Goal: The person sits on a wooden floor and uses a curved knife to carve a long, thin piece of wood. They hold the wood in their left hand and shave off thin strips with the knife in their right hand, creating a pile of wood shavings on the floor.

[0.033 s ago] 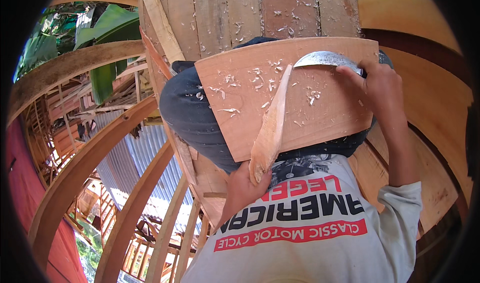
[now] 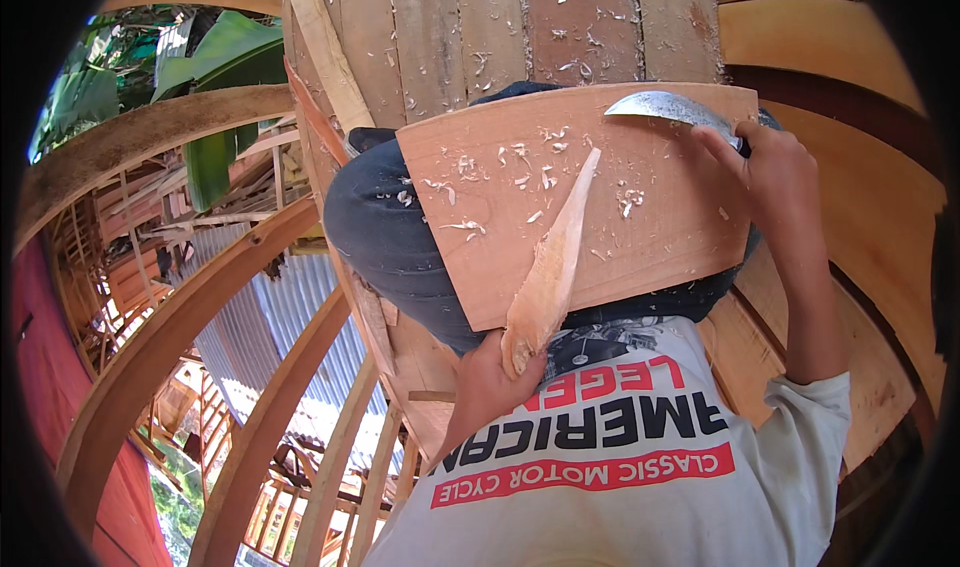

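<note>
Across the seated person's lap, a smooth, fan-shaped wooden board (image 2: pixel 650 242) is laid flat, its wider curved edge turned away from the body. Over its middle, a tapered, carved piece of pale wood (image 2: pixel 548 272) is held, with its thin point directed toward the board's far edge and its thick butt reaching past the near edge. Just off the board's near left corner, that butt is gripped by the left hand (image 2: pixel 495 375), which is closed around it. At the board's far right corner, a curved-bladed knife (image 2: pixel 665 109) is gripped in the closed right hand (image 2: pixel 775 172); its handle is mostly hidden by the fingers, and its blade is pointed leftward above the board, near the carved piece's tip but apart from it. Curled wood shavings (image 2: pixel 630 202) are scattered over the board. Beneath it, dark trousers (image 2: pixel 385 217) are seen, and on its near side a printed white T-shirt (image 2: pixel 600 527). Beyond the board, planks (image 2: pixel 430 47) are strewn with more shavings. To its left, curved timber ribs (image 2: pixel 200 357) are ranged, with corrugated metal sheeting (image 2: pixel 300 297) seen between them and broad green leaves (image 2: pixel 225 57) farther up.
</note>
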Tool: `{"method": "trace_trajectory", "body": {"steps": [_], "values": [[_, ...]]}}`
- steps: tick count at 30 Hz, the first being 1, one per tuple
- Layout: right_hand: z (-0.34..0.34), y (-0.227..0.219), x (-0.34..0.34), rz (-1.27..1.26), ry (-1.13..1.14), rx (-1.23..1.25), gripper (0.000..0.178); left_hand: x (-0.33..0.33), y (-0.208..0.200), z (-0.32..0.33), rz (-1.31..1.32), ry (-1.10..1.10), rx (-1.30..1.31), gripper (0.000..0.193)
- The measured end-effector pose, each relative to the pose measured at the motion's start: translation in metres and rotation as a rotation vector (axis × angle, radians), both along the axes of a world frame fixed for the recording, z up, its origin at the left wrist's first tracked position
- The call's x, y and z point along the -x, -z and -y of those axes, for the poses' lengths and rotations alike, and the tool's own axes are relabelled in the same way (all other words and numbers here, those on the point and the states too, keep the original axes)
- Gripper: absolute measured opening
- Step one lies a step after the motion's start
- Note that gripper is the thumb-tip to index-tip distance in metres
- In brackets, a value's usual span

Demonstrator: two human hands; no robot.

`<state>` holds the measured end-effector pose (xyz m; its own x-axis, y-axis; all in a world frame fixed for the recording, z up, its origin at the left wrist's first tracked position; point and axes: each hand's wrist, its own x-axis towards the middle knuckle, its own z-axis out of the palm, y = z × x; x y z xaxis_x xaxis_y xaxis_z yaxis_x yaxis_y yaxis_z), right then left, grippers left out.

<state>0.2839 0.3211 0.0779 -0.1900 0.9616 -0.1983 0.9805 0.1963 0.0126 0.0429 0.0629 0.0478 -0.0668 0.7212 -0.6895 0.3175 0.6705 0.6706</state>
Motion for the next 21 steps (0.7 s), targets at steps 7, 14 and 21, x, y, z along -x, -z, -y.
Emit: {"method": "trace_trajectory", "body": {"steps": [7,14,21], "values": [[0.069,-0.019,0.031,-0.273,-0.189,0.374,0.063,0.000,-0.010,-0.011,0.052,-0.053,0.049,0.037],[0.064,-0.012,0.029,-0.257,-0.230,0.327,0.068,0.000,-0.018,-0.014,0.068,-0.049,0.095,0.037],[0.006,-0.014,0.012,0.032,0.029,0.149,0.069,-0.001,-0.012,-0.013,0.018,-0.023,0.017,0.034]]}}
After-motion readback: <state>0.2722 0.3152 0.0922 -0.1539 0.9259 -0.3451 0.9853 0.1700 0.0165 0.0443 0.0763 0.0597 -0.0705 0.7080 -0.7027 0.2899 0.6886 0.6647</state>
